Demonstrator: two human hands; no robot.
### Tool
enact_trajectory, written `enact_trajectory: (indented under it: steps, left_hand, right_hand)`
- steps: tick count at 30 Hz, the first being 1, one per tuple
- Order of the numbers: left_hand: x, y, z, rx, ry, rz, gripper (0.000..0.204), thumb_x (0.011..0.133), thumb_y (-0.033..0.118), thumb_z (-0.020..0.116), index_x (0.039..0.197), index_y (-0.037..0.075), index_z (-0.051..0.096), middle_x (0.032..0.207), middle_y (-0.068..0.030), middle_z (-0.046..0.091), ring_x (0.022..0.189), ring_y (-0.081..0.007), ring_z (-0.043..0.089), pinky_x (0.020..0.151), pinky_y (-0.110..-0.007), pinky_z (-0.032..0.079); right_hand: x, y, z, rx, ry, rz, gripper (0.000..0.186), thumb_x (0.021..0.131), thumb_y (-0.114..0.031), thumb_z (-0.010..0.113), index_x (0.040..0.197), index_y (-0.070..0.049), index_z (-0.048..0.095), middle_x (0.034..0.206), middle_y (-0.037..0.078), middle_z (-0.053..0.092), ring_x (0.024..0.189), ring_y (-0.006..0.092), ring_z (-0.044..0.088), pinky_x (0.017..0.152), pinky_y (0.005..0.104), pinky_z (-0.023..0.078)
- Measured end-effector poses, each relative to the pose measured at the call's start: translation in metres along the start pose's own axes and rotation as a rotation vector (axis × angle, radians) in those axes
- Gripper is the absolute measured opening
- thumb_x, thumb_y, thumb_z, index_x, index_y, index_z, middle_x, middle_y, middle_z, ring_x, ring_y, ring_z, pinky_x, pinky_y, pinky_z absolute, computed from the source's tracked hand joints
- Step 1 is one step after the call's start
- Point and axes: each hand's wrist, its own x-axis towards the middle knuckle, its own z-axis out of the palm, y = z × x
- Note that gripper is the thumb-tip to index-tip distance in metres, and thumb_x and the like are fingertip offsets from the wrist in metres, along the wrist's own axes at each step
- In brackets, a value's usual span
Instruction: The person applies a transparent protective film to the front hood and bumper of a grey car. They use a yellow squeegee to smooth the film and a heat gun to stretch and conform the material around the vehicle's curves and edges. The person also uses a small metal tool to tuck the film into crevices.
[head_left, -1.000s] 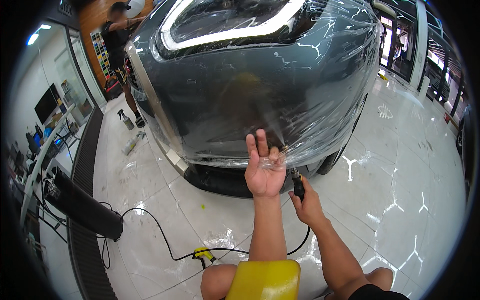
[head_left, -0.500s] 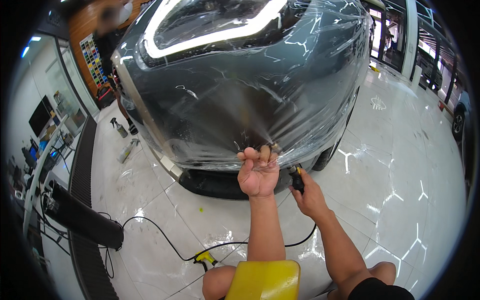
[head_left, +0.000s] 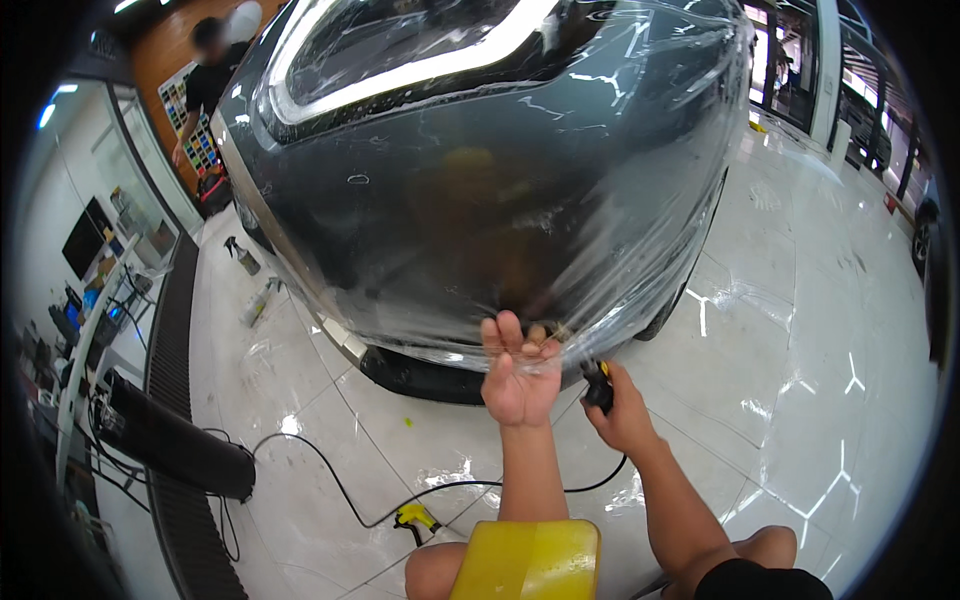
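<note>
A dark grey car bumper (head_left: pixel 400 230) faces me, covered by clear film (head_left: pixel 620 290) that is creased and stretched toward its lower right. My left hand (head_left: pixel 522 385) is palm up at the film's lower edge. Its thumb and first two fingers are spread, while the other fingers bend against the film, which seems caught in them. Closed around a black and yellow spray gun (head_left: pixel 597 385), my right hand (head_left: pixel 625 410) is just to the right. The gun's nozzle end reaches under the film by my left fingers. A black hose (head_left: pixel 460 486) trails from it.
A black cylinder (head_left: pixel 180 440) lies tilted at the left, by a ribbed dark strip. Two spray bottles stand left of the car; a yellow spray bottle (head_left: pixel 418 517) lies near my knee. A yellow block (head_left: pixel 525 560) is between my knees. Another person (head_left: pixel 210 75) stands far left.
Both hands have come slightly down and nearer. The fan of spray on the bumper no longer shows. My left thumb and first fingers have opened out more. The person behind has shifted.
</note>
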Motion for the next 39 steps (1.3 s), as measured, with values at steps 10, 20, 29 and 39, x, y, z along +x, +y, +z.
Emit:
enact_trajectory:
  steps: [10,20,29,39]
  left_hand:
    - [-0.055,-0.022,-0.017,-0.017,0.415,0.058,0.015,0.099,0.021,0.056,0.107,0.012,0.065,0.103,-0.0071,0.068,0.101,-0.0251,0.061,0.096,-0.045,0.045]
    - [-0.076,-0.042,-0.033,0.076,0.731,0.227,0.031,0.100,0.040,0.054,0.084,0.013,0.057,0.070,-0.0004,0.048,0.071,-0.0171,0.049,0.079,-0.039,0.044]
    - [-0.035,-0.063,-0.004,0.493,1.125,0.209,0.052,0.100,0.060,0.043,0.071,0.016,0.036,0.060,0.0035,0.028,0.048,-0.0110,0.027,0.044,-0.028,0.022]
    - [-0.037,-0.076,-0.036,0.719,1.175,0.231,0.050,0.101,0.059,0.040,0.076,0.015,0.038,0.058,0.0042,0.032,0.043,-0.0096,0.028,0.041,-0.029,0.025]
  right_hand:
    - [-0.142,0.112,0.009,-0.012,-0.444,0.566,0.066,0.077,-0.031,0.080,0.119,0.005,0.044,0.107,0.028,0.063,0.099,0.0442,0.063,0.086,0.0469,0.051]
    - [0.011,0.058,-0.059,0.636,-0.312,0.404,0.040,0.090,-0.023,0.069,0.122,-0.001,0.058,0.110,0.011,0.067,0.105,0.0237,0.063,0.094,0.0381,0.049]
    - [0.063,0.003,-0.046,1.751,-0.240,0.697,0.005,0.080,-0.010,0.062,0.084,-0.013,0.063,0.060,-0.002,0.049,0.056,0.0163,0.044,0.065,0.0335,0.040]
    - [0.056,0.025,-0.049,1.645,-0.347,0.551,0.008,0.076,-0.006,0.058,0.076,-0.013,0.055,0.056,-0.003,0.034,0.051,0.0129,0.033,0.060,0.0316,0.035]
